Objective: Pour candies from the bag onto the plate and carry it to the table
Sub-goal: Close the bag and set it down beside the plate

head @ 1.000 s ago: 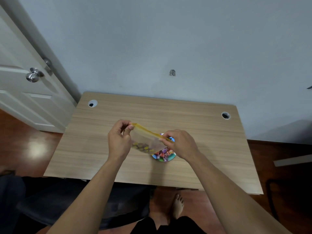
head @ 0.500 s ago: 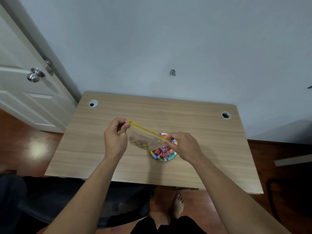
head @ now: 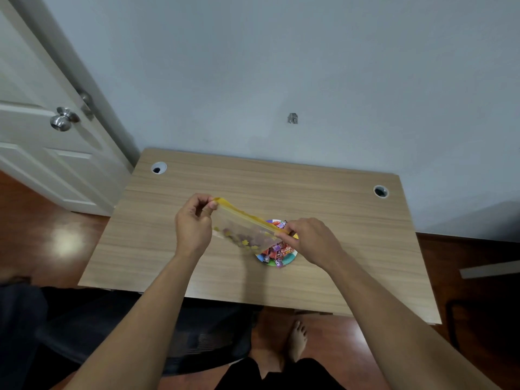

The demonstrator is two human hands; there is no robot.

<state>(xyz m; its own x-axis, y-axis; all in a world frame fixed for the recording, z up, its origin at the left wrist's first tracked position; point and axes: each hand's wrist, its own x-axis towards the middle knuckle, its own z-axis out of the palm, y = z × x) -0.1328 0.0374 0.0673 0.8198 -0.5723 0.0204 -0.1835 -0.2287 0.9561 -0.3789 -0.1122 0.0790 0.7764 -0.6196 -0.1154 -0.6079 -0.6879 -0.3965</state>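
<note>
In the head view, the clear soft plastic zip bag with the yellow seal strip (head: 243,230) is hanging slack between two hands just above the small round paper plate with the multicoloured rim (head: 289,258), and it is looking limp and light, so it will likely fold or slide unless it is taken by the stiffer yellow strip at its two ends, which is where it is being held; the left hand (head: 194,230) is pinching the strip's far end, up and away from the plate, thumb and fingers closed on it; the right hand (head: 311,242) is gripping the near end directly over the plate, fingers closed on the strip; the bag is sloping down toward the plate, a few small yellow and dark wrapped candies (head: 242,241) sitting low inside it; the plate is resting on the light wooden desk (head: 351,249), already heaped with bright red and purple wrapped sweets (head: 274,252); being paper and shallow, the plate will probably flex, so I judge it wants support under its base when carried.
</note>
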